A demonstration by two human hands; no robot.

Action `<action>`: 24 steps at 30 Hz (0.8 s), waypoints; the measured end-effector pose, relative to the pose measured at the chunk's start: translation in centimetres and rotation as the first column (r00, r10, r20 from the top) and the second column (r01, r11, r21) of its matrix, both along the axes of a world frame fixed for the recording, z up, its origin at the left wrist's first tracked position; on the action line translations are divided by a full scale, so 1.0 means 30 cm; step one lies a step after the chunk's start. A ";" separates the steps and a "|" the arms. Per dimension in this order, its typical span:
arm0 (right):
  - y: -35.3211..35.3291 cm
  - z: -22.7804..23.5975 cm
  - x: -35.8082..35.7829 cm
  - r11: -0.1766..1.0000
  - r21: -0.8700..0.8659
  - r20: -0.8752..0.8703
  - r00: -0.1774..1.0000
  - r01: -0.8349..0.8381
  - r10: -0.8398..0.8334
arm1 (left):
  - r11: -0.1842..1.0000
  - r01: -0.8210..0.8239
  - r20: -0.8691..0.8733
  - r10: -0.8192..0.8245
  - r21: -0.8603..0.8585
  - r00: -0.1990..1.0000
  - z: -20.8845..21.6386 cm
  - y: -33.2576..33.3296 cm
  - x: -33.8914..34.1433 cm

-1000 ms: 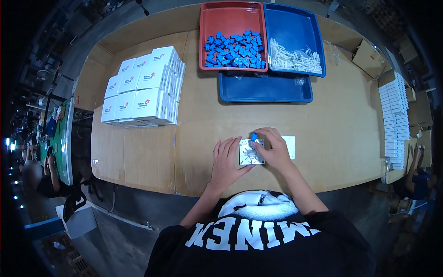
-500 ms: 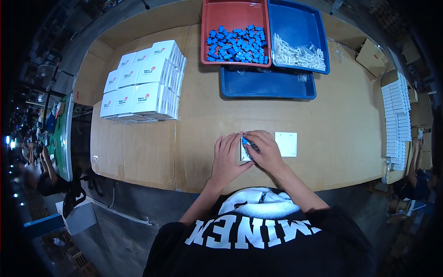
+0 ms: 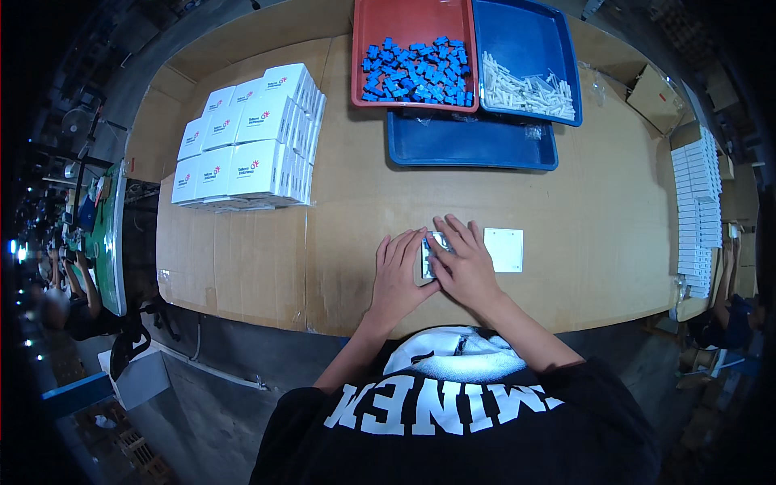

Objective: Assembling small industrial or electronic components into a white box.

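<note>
Hands, left (image 3: 398, 279) and right (image 3: 462, 265), flat with fingers spread on small square grey part (image 3: 432, 253), cardboard-covered table (image 3: 339, 242).

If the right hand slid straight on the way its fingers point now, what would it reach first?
The right hand points up-table and slightly left. Past the small plate it presses, bare cardboard follows, then probably the empty blue tray, though fisheye bending makes that line uncertain.

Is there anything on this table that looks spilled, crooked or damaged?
Nothing stands out. Blue parts and white parts stay inside their trays, the white boxes are stacked neatly, and both hands press one small part.
</note>
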State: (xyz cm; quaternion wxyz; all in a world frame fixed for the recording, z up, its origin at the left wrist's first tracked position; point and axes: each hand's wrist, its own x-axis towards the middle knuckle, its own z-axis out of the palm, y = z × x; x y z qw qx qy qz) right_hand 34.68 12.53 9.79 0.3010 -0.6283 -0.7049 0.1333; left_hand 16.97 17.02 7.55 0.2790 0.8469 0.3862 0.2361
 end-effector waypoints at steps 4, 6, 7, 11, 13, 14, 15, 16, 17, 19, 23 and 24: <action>0.013 0.074 -0.029 0.995 -0.097 0.236 0.972 0.018 0.006 | 0.999 -0.020 0.014 0.020 0.031 1.000 -0.004 0.010 0.004; 0.036 0.107 -0.033 0.982 -0.187 0.276 0.957 -0.037 0.088 | 0.999 -0.010 0.033 0.009 0.033 0.999 -0.018 0.002 -0.004; 0.039 0.113 -0.038 0.977 -0.210 0.279 0.954 -0.047 0.106 | 0.999 -0.016 0.030 0.015 0.040 0.999 -0.022 0.000 -0.005; 0.032 0.091 -0.013 0.969 -0.235 0.322 0.934 -0.081 0.156 | 0.999 0.029 0.032 -0.030 0.037 0.999 -0.014 -0.005 -0.011; 0.028 0.114 0.034 0.972 -0.218 0.130 0.984 -0.092 0.122 | 0.998 0.003 0.045 -0.005 0.055 0.999 -0.004 -0.007 -0.014; 0.012 0.127 0.068 0.972 -0.215 0.134 0.983 -0.095 0.126 | 0.998 -0.019 0.059 0.015 0.066 0.998 -0.001 -0.008 -0.012; -0.014 0.141 0.112 0.976 -0.213 0.073 0.996 -0.041 0.058 | 0.995 -0.030 0.044 0.026 0.100 0.999 0.001 -0.007 -0.010; -0.037 0.151 0.151 0.976 -0.216 0.009 1.000 0.008 -0.006 | 0.994 -0.038 0.043 0.034 0.100 0.998 0.012 -0.014 -0.012; -0.058 0.164 0.184 0.976 -0.216 0.009 1.000 0.000 0.001 | 0.993 -0.071 0.026 0.069 0.095 0.997 0.027 -0.025 -0.014; -0.111 0.184 0.250 0.932 -0.357 0.053 0.998 0.053 -0.036 | 0.992 -0.095 0.014 0.094 0.087 0.995 0.046 -0.050 -0.005; -0.171 0.121 0.330 0.895 -0.444 0.063 0.998 0.049 -0.023 | 0.984 -0.177 -0.042 0.177 0.026 0.983 0.049 -0.089 0.025; -0.175 0.116 0.339 0.894 -0.444 0.063 0.998 0.051 -0.025 | 0.981 -0.194 -0.065 0.196 0.032 0.979 0.047 -0.091 0.032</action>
